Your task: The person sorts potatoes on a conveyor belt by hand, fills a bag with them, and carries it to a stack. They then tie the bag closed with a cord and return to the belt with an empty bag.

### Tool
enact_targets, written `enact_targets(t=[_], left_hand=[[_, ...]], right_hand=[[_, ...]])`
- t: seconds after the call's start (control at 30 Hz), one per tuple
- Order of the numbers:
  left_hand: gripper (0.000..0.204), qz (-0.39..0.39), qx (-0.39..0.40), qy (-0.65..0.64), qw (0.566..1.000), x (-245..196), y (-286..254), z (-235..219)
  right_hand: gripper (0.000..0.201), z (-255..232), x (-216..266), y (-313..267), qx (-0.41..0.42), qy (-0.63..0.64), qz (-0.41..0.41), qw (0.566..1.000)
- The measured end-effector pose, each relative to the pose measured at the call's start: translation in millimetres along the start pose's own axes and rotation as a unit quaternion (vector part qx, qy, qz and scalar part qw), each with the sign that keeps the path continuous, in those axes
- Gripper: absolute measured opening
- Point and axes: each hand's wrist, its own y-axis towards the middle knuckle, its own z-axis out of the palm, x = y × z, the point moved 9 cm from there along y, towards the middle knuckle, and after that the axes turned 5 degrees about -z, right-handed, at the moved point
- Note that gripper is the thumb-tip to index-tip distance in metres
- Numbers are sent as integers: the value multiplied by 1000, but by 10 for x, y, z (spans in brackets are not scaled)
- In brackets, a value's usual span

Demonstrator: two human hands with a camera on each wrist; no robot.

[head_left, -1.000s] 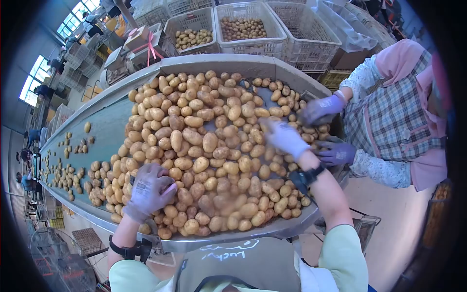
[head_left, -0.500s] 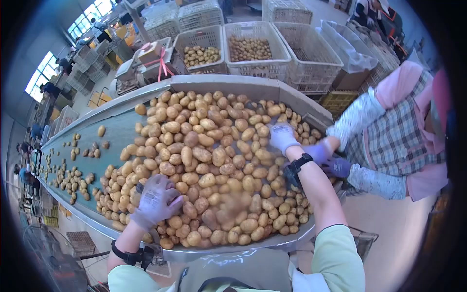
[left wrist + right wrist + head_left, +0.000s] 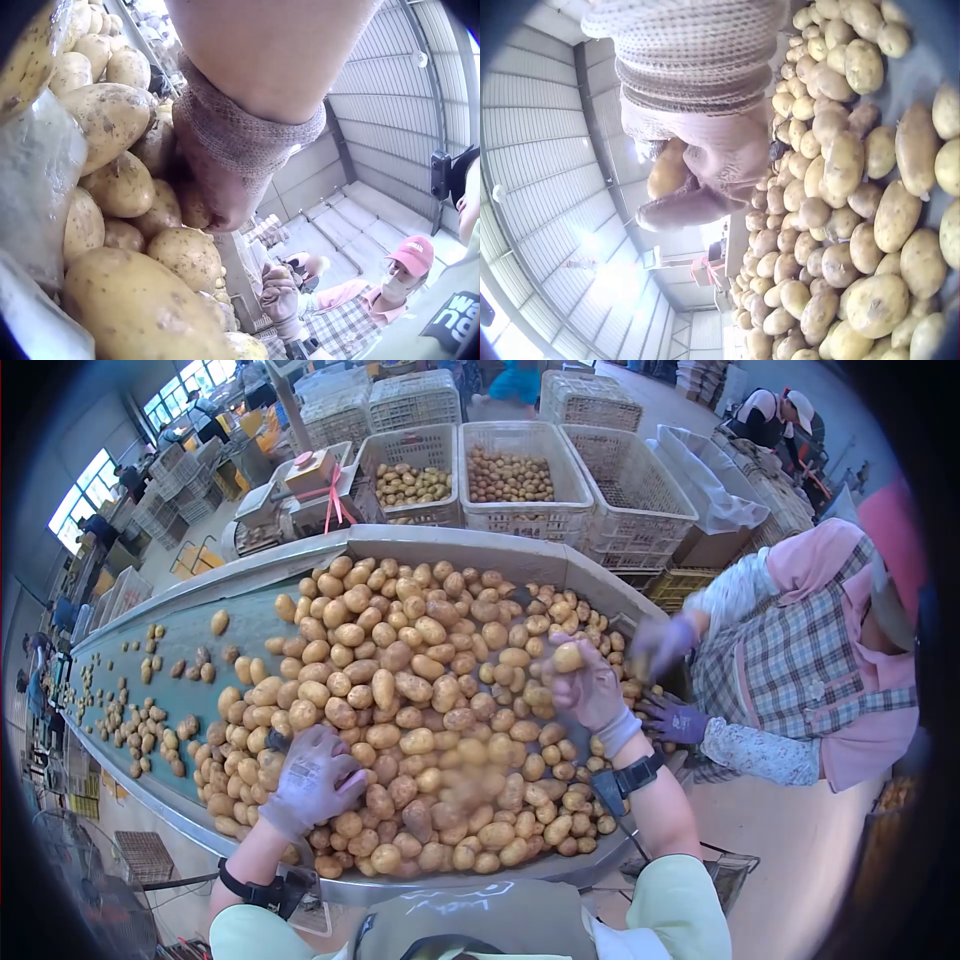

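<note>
A potato (image 3: pixel 568 657) sits in the curled fingers of my gloved right hand (image 3: pixel 592 695), palm turned up above the right part of the pile. The right wrist view shows that potato (image 3: pixel 667 171) between the thumb and fingers of the glove (image 3: pixel 720 154). My gloved left hand (image 3: pixel 312 775) rests on the potatoes (image 3: pixel 385 690) at the near left of the pile, its fingers loosely bent. From the left wrist, the glove (image 3: pixel 229 161) lies against several potatoes (image 3: pixel 109 120), and its fingertips are partly hidden.
The pile lies on a metal-sided sorting table (image 3: pixel 450 542) fed by a green belt (image 3: pixel 235 622) from the left. Plastic crates (image 3: pixel 525 510) stand behind it. Another person (image 3: pixel 800 630) works at the right end, a gloved hand (image 3: pixel 672 718) close to my right arm.
My right hand has come up from the potatoes and turned palm up with a potato in it. The left hand stays about where it was. The other person's upper hand has shifted.
</note>
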Motion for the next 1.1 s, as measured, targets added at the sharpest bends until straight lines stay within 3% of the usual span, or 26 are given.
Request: enact_targets(t=[0.03,0.07,0.13,0.17,0.23,0.3,0.33,0.37,0.43,0.5,0.53,0.6,0.67,0.73,0.77,0.83,0.87,0.93,1.0,1.03,1.07,1.1], left_hand=[[22,2,3,-1,1000,10,-8,2],[21,3,6,-2,1000,14,-6,14],[22,7,2,-5,1000,8,-1,31],[22,6,-4,-7,1000,22,-15,25],[22,11,-31,-2,999,43,-20,18],[24,38,-37,8,999,-9,-24,-6],[24,28,-41,10,999,25,-19,-15],[24,49,-43,21,998,7,-23,5],[25,65,-58,28,996,18,-36,48],[24,41,-25,10,999,-12,-50,-18],[23,41,-14,2,999,27,-70,-42],[21,42,-23,0,999,51,-136,-107],[19,46,-24,-10,999,26,-162,-100],[17,56,-31,-18,998,34,-119,-142],[17,70,-21,-14,997,35,-115,-129],[17,61,-13,-22,998,45,-90,-115],[18,57,-7,-26,998,43,-73,-121],[18,50,16,-24,998,2,-40,-82],[19,49,6,-5,999,4,-15,-92],[18,32,34,-8,999,26,-12,-57],[18,36,38,-6,999,28,-30,-71],[18,50,39,-14,998,22,-65,-105]], right_hand=[[32,118,12,-6,63,-2,-4,998],[32,118,17,-18,63,-3,-5,998],[29,203,61,-23,53,-135,-42,989],[40,316,274,-86,-67,-540,-199,815],[45,1350,427,-293,-63,-576,-340,741],[54,2145,606,-697,-16,-552,-588,591],[60,2372,646,-685,143,-470,-592,639],[53,2221,780,-717,87,-472,-673,562],[46,2781,697,135,31,-725,-585,362],[68,2123,676,1157,-67,-811,-474,338],[68,1919,543,1133,-68,-809,-470,347],[71,1207,50,1098,2,-829,-243,504],[77,355,-1012,618,198,-911,-123,340],[73,882,-1180,-261,161,-929,-155,296],[73,842,-1113,-380,161,-929,-150,297],[66,461,-870,-654,181,-879,-47,438],[59,42,-601,-621,68,-799,57,595],[51,163,-335,-644,-27,-945,-5,327],[43,1107,-884,-582,159,-878,-72,446],[39,1158,-1149,-770,240,-862,-184,406],[39,985,-1171,-729,235,-862,-184,409],[47,685,-1128,-603,197,-895,-118,382]])
